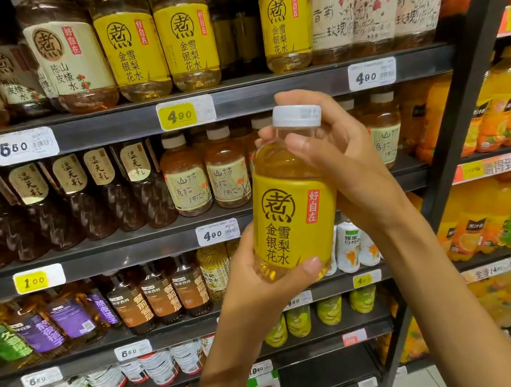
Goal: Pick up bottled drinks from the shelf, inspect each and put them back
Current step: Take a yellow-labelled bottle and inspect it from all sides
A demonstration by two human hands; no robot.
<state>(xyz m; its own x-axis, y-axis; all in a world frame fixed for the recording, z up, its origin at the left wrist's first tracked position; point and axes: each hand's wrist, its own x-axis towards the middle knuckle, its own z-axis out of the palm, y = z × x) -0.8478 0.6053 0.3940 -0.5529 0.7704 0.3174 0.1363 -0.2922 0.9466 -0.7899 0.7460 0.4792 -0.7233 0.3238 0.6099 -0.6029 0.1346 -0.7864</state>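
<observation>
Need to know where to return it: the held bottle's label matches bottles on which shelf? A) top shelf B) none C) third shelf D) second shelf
A: the held bottle has the same yellow label as the yellow bottles on the top shelf, where a gap shows beside them.

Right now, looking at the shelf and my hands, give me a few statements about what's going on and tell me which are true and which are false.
1. Both hands hold the yellow-label bottle. True.
2. The bottle's cap is off. False: the white cap is on the neck.
3. The left hand grips the bottle near its base. True.
4. The right hand rests on a shelf edge. False: its fingers wrap the bottle's upper part below the cap.
5. The top shelf has a gap among its yellow-label bottles. True.
6. The yellow price tag under the top shelf reads 6.50. False: it reads 4.90.
</observation>
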